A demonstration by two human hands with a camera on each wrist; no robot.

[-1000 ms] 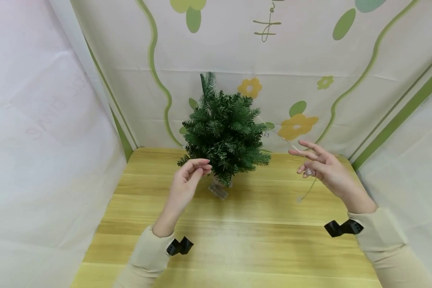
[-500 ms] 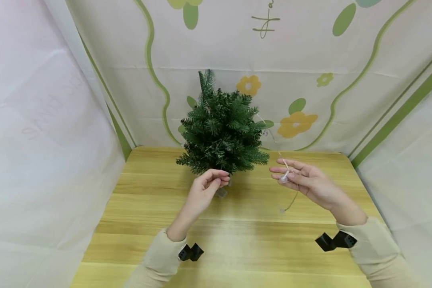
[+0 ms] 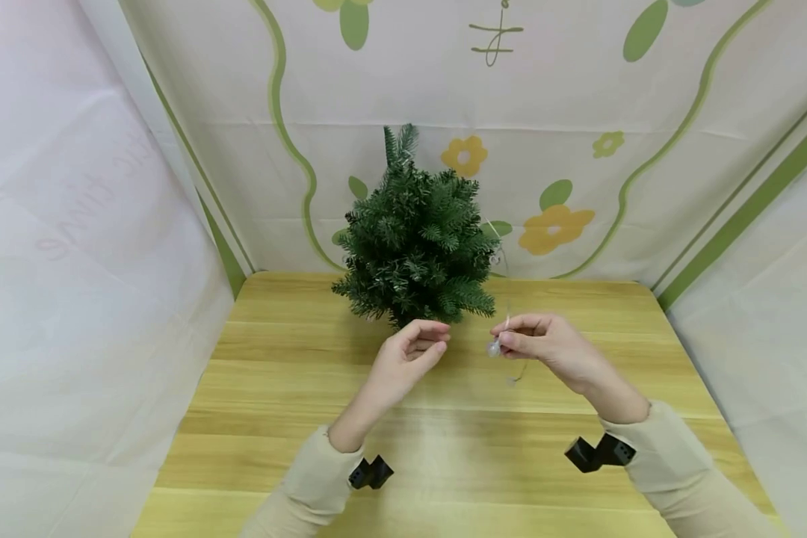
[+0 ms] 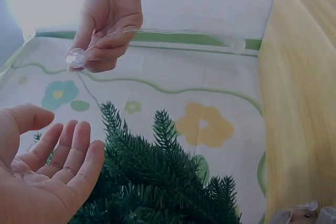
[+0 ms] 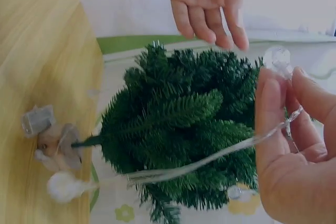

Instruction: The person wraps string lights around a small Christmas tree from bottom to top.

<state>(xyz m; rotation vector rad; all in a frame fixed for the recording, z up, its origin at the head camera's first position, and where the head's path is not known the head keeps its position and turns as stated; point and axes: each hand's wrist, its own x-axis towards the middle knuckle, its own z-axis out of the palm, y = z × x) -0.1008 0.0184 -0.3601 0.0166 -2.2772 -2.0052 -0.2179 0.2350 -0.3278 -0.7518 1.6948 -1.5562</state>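
A small green artificial Christmas tree [image 3: 417, 246] stands at the back of the table. To its front right, my right hand [image 3: 568, 359] pinches a clear bulb [image 3: 494, 348] of a string of lights between thumb and fingers. From that hand the wire [image 5: 210, 158] hangs down to another clear bulb [image 5: 65, 187], and a thin strand runs toward the tree in the left wrist view. My left hand [image 3: 403, 362] is in front of the tree's lower branches, its fingers loosely bent and holding nothing. Its palm [image 4: 47, 182] faces the right hand, with a gap between them.
In the right wrist view, a clear box [image 5: 38, 120] lies beside the tree's wrapped base [image 5: 60, 148]. Another bulb [image 5: 239, 192] hangs by the branches. The wooden table [image 3: 430, 463] meets a patterned cloth backdrop [image 3: 551, 90], with white cloth [image 3: 74, 299] at the sides.
My right hand has come left and slightly nearer, its fingers closing to a pinch on the bulb. The left hand has moved right and a little nearer. The treetop has shifted slightly right.
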